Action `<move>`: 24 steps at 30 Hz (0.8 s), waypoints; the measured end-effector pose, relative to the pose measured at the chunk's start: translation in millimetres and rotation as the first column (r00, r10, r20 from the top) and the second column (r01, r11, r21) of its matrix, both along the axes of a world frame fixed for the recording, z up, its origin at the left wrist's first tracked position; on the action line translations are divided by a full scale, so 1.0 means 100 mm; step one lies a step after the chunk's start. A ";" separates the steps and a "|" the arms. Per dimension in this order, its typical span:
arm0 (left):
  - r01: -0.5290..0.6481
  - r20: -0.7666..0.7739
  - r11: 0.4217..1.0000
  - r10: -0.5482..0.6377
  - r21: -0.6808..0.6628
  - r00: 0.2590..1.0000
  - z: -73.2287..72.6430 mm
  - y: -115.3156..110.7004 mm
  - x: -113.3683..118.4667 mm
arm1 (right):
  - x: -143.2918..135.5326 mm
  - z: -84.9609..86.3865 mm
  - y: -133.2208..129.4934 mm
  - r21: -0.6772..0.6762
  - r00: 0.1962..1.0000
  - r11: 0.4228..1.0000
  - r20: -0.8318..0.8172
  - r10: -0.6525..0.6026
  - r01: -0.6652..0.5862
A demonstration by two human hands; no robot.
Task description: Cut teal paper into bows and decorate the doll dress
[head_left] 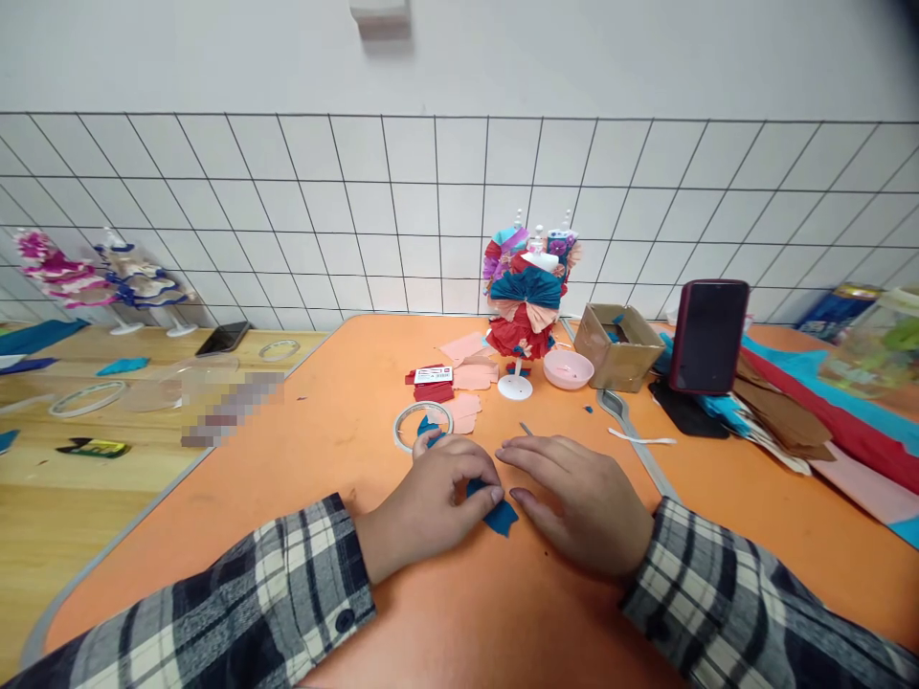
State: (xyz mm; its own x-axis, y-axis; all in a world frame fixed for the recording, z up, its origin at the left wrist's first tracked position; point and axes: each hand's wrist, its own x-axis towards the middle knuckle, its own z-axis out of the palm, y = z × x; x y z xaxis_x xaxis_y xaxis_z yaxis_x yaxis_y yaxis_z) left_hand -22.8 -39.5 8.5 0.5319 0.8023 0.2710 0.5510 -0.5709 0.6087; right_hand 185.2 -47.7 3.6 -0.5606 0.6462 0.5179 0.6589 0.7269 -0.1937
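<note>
Pinching a blue paper piece point(503, 520) between thumb and fingers, the left hand point(439, 496) is gripping it at lower centre of the frame. Right hand point(587, 500) is sitting just beside, fingers loosely apart. Tape ring point(397, 432) is lying on the orange surface point(459, 622), partly behind the left hand.

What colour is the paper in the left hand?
The paper is dark blue, shown in the head view.
</note>
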 end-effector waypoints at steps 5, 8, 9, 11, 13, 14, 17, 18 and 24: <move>-0.004 0.076 1.000 0.006 -0.023 0.997 -0.02 0.02 0.01 | -0.02 0.01 -0.04 0.024 1.000 1.000 0.000 0.018 -0.018; 0.002 0.084 1.000 -0.004 0.020 0.996 -0.03 0.03 0.00 | -0.01 0.01 -0.05 -0.046 0.995 0.997 -0.080 0.061 -0.065; 0.001 0.083 1.000 -0.004 0.030 0.997 -0.03 0.03 0.00 | -0.01 0.01 -0.04 -0.099 0.989 0.992 -0.131 0.067 -0.080; -0.006 0.084 0.999 0.002 0.045 0.997 -0.03 0.02 0.00 | 0.00 0.00 -0.02 -0.242 0.964 0.964 -0.262 0.042 -0.108; -0.005 0.085 0.998 0.000 0.058 0.996 -0.03 0.03 0.00 | 0.00 -0.02 0.02 -0.396 0.920 0.910 -0.390 -0.044 -0.124; -0.002 0.085 0.998 -0.004 0.065 0.996 -0.03 0.03 0.00 | 0.00 -0.02 0.04 -0.455 0.897 0.882 -0.430 -0.099 -0.121; 0.000 0.078 0.996 -0.007 0.088 0.997 -0.04 0.03 0.00 | -0.02 -0.03 0.07 -0.546 0.888 0.834 -0.417 -0.196 -0.073; -0.004 0.072 0.995 -0.003 0.095 0.997 -0.04 0.03 0.00 | -0.03 -0.03 0.08 -0.552 0.897 0.831 -0.395 -0.197 -0.061; -0.034 0.054 0.997 0.030 0.070 0.998 -0.03 0.02 0.01 | -0.07 -0.05 0.04 -0.558 0.905 0.822 -0.401 -0.142 -0.118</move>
